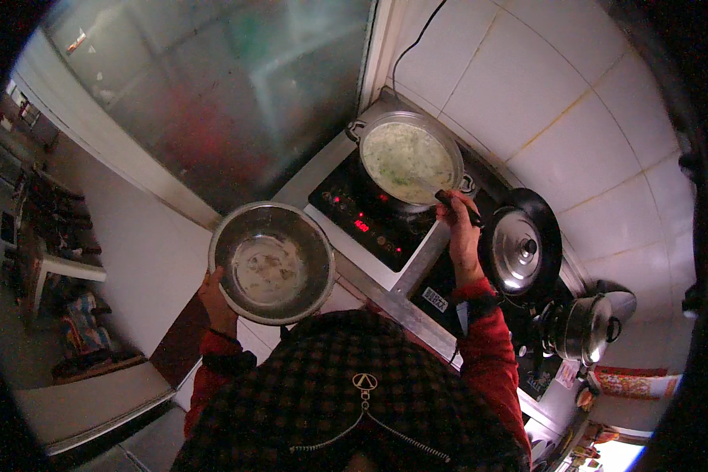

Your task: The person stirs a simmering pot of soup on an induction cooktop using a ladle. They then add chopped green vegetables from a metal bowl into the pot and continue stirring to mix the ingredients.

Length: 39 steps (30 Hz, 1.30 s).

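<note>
My left hand [217, 301] grips the left rim of a deep stainless steel bowl [271, 262], tilted towards me, with pale residue on its bottom. In my right hand [461, 233] is the black handle of a utensil [446, 196]; its head is down in the food and hidden. The utensil reaches into a two-handled metal pot [459, 154] of whitish, cloudy soup with green bits [396, 174]. That pot stands on a black induction cooker [354, 215] with lit red digits and lights.
Right of the pot, a black wok [551, 236] holds a metal lid [510, 251]. Farther right stands a lidded steel pot [587, 329] on the stove. A tiled wall [543, 118] borders the counter; a frosted glass panel [212, 100] rises at the upper left.
</note>
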Available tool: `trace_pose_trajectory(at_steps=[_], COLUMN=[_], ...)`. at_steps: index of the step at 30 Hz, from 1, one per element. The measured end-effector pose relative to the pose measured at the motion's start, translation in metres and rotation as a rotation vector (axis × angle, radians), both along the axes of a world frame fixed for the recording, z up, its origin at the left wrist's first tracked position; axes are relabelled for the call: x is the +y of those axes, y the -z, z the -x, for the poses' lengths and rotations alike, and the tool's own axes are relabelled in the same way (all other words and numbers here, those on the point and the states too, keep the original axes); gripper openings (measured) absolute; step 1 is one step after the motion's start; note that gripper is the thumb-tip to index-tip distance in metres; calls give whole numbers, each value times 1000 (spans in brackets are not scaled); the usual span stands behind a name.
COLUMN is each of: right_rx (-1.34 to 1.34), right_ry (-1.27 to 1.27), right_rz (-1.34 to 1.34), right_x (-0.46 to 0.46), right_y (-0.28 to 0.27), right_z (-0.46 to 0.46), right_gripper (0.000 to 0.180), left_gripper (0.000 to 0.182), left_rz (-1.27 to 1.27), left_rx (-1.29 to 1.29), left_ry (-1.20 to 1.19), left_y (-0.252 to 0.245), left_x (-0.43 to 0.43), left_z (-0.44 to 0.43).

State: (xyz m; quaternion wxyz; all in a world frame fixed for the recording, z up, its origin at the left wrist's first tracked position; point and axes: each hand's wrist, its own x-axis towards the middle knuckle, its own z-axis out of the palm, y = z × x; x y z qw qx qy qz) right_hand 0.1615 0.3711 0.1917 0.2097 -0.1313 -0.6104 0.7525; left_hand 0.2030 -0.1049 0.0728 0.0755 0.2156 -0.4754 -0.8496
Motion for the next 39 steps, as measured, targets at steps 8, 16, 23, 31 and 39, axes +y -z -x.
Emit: trace_pose_trajectory(at_steps=[8,16,23,31,39], right_rx=[-19,-4,3,-206,-165], right_ry=[31,-24,-107,-103,-56], right_rz=[-81,-965,-1195,-350,-10], right_x=[17,23,35,24,18], right_y=[-31,-68,-67,-64,-26], right_z=[-29,-40,-34,-33,-22], right_gripper=[33,19,21,18,24], left_gripper=[24,22,22,21,25], left_rz=[220,-215,31,463,-100], left_rx=[-97,-44,56,234,-75], left_ry=[75,67,68,46,102], left_y=[30,3,3,12,-11], left_x=[-13,-1,3,5,2], left_z=[9,11,10,12,18])
